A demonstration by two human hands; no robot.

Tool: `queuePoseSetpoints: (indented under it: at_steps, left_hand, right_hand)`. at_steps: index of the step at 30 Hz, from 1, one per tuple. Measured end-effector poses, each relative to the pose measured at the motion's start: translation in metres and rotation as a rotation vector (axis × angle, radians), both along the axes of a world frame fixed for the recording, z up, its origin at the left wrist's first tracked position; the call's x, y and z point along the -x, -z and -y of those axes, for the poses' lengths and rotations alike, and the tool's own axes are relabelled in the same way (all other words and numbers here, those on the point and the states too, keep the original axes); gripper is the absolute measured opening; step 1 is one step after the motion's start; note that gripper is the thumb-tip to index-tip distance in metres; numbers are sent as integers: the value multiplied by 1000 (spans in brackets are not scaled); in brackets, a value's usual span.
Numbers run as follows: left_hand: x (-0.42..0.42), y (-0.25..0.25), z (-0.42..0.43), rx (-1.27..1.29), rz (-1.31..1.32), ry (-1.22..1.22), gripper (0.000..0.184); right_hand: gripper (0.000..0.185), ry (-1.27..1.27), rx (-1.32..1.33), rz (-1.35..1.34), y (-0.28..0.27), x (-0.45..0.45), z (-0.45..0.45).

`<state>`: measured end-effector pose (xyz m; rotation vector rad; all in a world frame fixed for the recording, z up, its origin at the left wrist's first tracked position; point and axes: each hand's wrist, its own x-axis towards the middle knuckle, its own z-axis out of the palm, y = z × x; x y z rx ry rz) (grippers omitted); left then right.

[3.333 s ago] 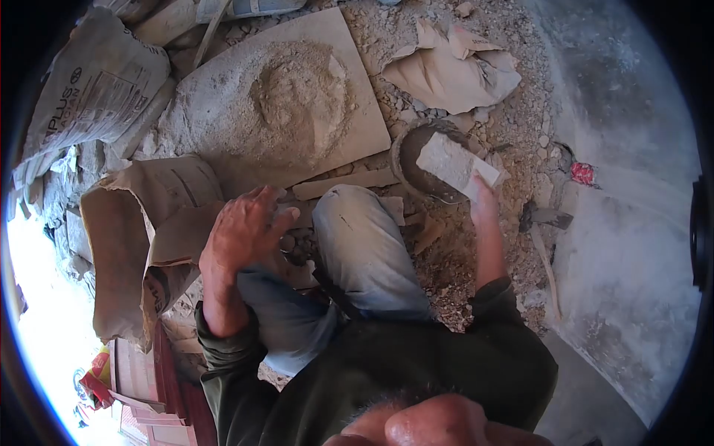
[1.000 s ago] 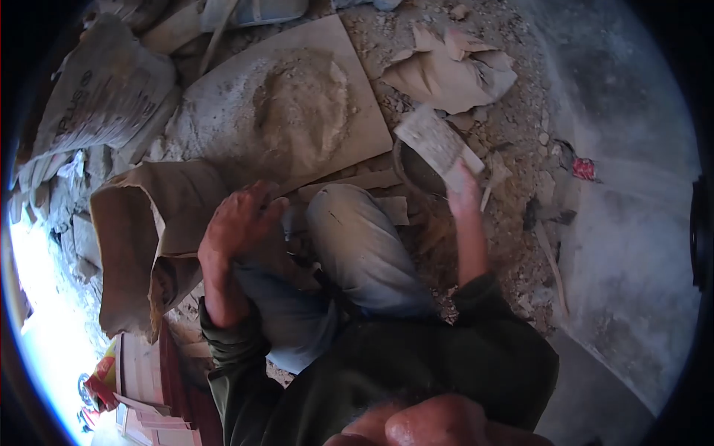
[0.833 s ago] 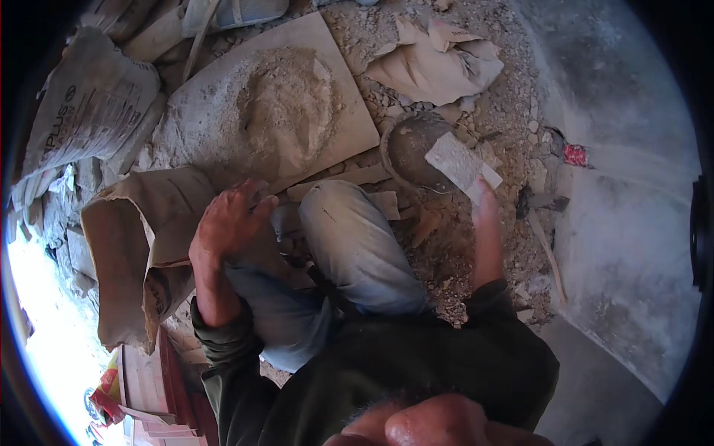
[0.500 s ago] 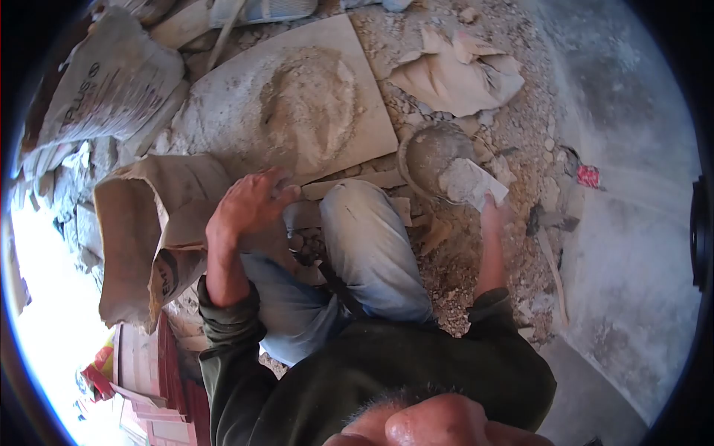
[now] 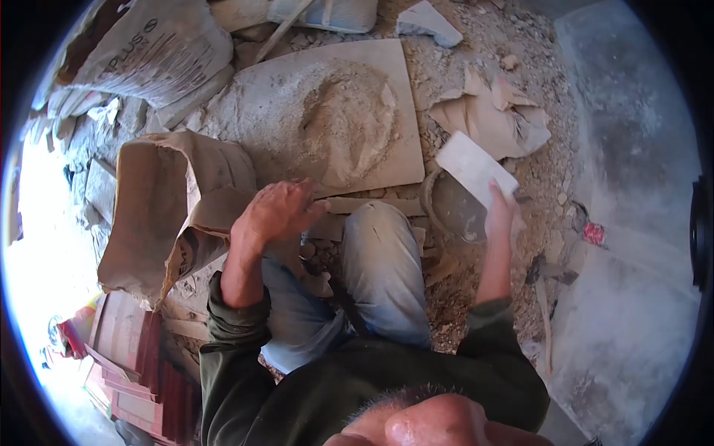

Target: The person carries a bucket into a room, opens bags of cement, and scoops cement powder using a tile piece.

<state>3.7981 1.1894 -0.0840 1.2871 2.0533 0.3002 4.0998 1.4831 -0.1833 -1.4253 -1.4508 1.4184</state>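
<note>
My right hand [image 5: 501, 214] grips one end of a flat white rectangular piece [image 5: 473, 168], thin like a tile, tilted over a round dusty bowl [image 5: 430, 202]. The piece covers part of the bowl, whose inside looks grey. My left hand [image 5: 277, 213] hovers above my knees with nothing in it, its fingers loosely bent and apart. It is between an opened brown paper sack [image 5: 222, 165] and the near edge of a flat board [image 5: 407, 152]. Grey powdery material [image 5: 348, 123] lies on that board in a heap with a hollow.
Torn brown paper [image 5: 491, 123] and a broken slab [image 5: 430, 22] lie on rubble beyond the bowl. A printed sack [image 5: 152, 56] stands at far left, and reddish boxes or tiles [image 5: 134, 349] are stacked at lower left. A concrete wall [image 5: 632, 149] runs along the right.
My right hand has raised the white piece from inside the bowl to above it; the grey powder that was on it no longer shows. The camera view has shifted slightly.
</note>
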Motion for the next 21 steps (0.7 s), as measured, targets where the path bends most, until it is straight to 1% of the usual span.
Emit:
queuePoseSetpoints:
  at_steps: [1,3,5,6,8,9,11,12,13,15,16,18,19,20,21]
  left_hand:
    - [-2,3,4,0,-6,-18,40]
    - [-8,8,15,-110,-63,-17,38]
    - [-14,-2,20,-134,-78,-25,37]
    - [-17,-10,23,-121,-68,-29,37]
    - [-23,-24,32,-147,-48,-42,35]
    - [-25,-28,37,-182,-24,-44,34]
    - [-31,-31,49,-171,-30,-73,34]
    - [-33,-32,54,-167,-37,-94,34]
    - [-35,-31,58,-170,-44,-100,34]
    - [-39,-30,65,-169,-47,-147,33]
    - [-40,-30,66,-167,-62,-150,33]
    - [-42,-30,68,-196,-76,-151,33]
    - [-42,-31,68,-189,-80,-153,33]
    - [-43,-34,68,-187,-72,-151,33]
    - [-43,-34,67,-191,-60,-148,33]
  right_hand:
    - [36,-84,4,50,8,26,-13]
    - [38,-259,42,43,54,69,-56]
    - [37,-317,49,238,66,118,-74]
    - [37,-332,49,232,81,135,-87]
    - [34,-378,126,243,136,156,-112]
    - [34,-391,125,238,166,174,-114]
    - [35,-402,386,82,225,197,-107]
    - [36,-373,443,-6,247,212,-95]
    - [37,-341,497,-97,259,230,-79]
    - [38,-277,519,-83,258,265,-39]
    - [38,-285,520,-96,247,280,-21]
    - [40,-98,573,-110,235,297,5]
    - [40,-101,579,-113,238,297,7]
    - [39,-116,633,-205,262,290,-4]
    - [39,-130,681,-296,267,284,-11]
